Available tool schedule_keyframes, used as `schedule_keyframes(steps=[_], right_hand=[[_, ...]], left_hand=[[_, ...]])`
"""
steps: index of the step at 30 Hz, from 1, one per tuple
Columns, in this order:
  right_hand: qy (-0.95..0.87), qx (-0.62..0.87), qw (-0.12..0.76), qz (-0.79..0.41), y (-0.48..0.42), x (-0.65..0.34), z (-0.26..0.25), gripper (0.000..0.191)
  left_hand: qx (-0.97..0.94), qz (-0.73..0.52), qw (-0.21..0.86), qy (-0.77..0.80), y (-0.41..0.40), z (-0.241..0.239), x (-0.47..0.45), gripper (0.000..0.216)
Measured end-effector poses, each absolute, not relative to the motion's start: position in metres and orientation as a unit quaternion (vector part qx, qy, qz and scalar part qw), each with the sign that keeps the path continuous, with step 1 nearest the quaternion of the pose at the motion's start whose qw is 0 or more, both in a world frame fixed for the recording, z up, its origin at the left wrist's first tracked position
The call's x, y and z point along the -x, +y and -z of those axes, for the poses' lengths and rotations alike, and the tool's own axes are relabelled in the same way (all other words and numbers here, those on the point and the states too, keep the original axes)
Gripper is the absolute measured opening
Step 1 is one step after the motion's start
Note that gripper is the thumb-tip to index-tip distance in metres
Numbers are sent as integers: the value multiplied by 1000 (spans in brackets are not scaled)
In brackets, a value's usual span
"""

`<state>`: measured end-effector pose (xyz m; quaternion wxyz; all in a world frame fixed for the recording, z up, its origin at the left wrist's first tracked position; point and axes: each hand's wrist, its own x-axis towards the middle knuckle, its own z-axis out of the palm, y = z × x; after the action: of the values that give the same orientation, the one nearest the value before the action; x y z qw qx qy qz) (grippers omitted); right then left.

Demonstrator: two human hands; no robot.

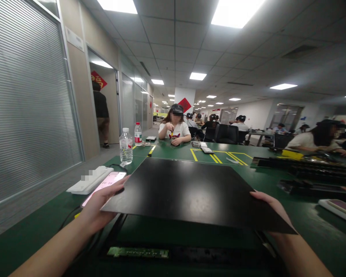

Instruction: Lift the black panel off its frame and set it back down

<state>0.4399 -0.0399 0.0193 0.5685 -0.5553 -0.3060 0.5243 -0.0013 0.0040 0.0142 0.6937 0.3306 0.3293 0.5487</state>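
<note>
left hand (pixel 102 204) and right hand (pixel 272 206) pinching opposite sides of glossy black sheet (pixel 184 188), above black frame (pixel 213 255) with green circuit board (pixel 138 252).

Seen from mid-view, the phone (pixel 103 188) at eight o'clock shows faint digits, 00 and 08. At ten, a red diamond (pixel 100 79) bears a gold character, apparently 福, partly behind a person's head (pixel 96 85). The bottle label (pixel 138 135) at nine is too small to read.
</note>
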Motion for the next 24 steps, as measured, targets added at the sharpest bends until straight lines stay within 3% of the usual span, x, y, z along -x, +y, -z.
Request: schedule_keyframes(steps=[3,8,14,24], right_hand=[[-298,523,524,-603,-40,-432,-16,47],[-374,481,436,-662,-39,-428,-7,42],[-367,533,469,-601,-31,-436,1,33],[-342,636,498,-480,-27,-436,0,54]], left_hand=[[-338,-581,669,317,3,-14,2,42],[-326,-632,620,330,3,-17,-2,41],[-295,-659,611,325,3,-21,-3,42],[-325,-608,624,369,6,-16,0,50]])
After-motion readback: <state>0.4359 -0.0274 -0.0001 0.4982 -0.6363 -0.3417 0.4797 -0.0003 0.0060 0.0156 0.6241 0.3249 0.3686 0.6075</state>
